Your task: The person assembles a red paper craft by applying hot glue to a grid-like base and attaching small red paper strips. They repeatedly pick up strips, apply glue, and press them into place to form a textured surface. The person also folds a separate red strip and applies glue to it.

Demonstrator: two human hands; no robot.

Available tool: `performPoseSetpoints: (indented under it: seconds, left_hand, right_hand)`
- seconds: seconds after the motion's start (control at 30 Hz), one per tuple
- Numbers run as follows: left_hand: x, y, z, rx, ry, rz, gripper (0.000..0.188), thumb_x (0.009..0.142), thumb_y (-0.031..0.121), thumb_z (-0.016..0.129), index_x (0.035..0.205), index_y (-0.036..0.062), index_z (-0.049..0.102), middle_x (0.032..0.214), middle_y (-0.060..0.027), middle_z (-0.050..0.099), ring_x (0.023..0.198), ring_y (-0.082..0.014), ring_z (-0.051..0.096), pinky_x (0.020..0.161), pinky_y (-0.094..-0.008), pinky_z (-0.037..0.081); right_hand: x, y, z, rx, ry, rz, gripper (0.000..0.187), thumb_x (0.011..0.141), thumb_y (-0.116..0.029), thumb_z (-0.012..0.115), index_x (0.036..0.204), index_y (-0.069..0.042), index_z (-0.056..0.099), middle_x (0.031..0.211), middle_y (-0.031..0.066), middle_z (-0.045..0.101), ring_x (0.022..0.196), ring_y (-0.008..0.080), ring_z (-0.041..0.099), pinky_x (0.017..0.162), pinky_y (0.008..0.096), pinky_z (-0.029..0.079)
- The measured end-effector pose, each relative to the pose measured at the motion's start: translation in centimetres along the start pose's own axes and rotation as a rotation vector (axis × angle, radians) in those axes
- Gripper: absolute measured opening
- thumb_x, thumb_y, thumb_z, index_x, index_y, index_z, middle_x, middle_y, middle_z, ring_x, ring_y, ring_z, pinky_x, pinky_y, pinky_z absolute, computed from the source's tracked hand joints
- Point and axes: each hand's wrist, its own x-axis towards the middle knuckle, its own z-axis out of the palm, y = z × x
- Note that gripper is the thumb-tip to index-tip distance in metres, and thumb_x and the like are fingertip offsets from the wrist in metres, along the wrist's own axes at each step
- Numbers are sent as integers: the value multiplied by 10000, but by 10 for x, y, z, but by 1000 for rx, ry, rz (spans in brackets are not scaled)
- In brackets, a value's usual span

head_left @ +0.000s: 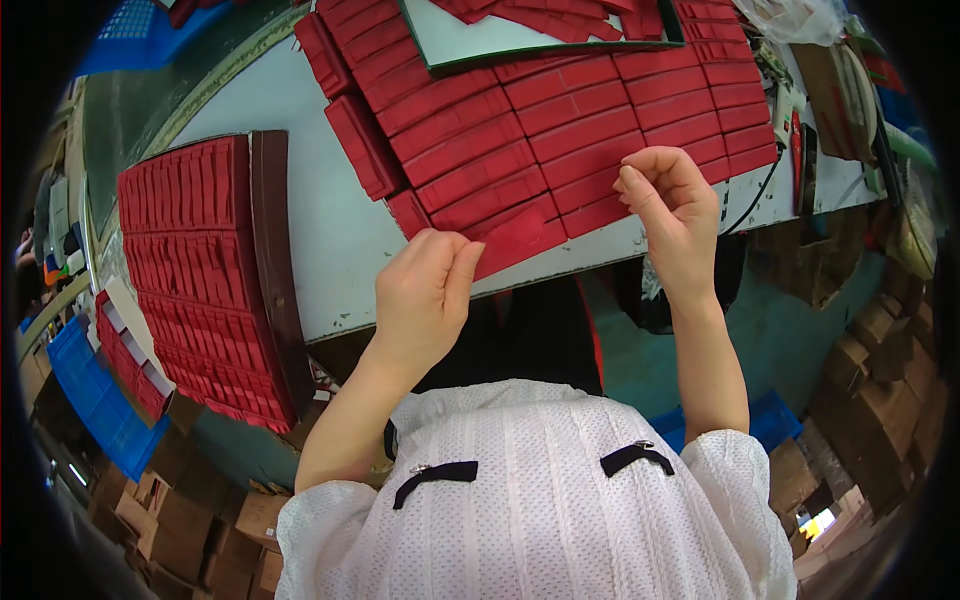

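Observation:
My left hand [422,287] is closed, its thumb and fingers pressed together over the left end of a smooth red flat piece [520,237] near the table's front edge. Whether it grips that piece or something thinner, I cannot tell. My right hand [674,205] is raised in a pinch above the right part of the red rows, thumb against fingertips. Anything between them is too small to make out. Under and beyond both hands lie rows of red flat packets [585,110], packed side by side in columns. Several more red bundles [360,145] stand along their left side.
A dark-edged tray [272,260] of red pieces sits at the table's left. A green-rimmed tray [440,65] with loose red pieces rests on the far rows. Tools and a cable [760,195] lie to the right. Cardboard boxes [885,375] and a blue crate [95,390] stand around the table.

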Motion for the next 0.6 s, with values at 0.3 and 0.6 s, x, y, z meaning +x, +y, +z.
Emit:
performPoseSetpoints:
  seconds: [0.3, 0.6]
  left_hand:
    - [3, 1, 5, 149, 41, -12, 114, 819, 78, 607, 752, 11, 544, 662, -109, 536, 569, -260, 526, 520, -324, 414]
    - [3, 3, 7, 172, 51, -27, 132, 812, 80, 621, 739, 2, 544, 643, -107, 532, 550, -248, 517, 517, -311, 409]
  right_hand:
    - [-7, 5, 9, -309, 3, -138, 112, 800, -24, 622, 894, 5, 569, 767, 25, 578, 696, 76, 543, 625, 202, 446]
    - [-7, 12, 30, -875, 6, -487, 508, 586, -232, 779, 967, -19, 519, 802, 83, 577, 704, 276, 547, 618, 357, 421]
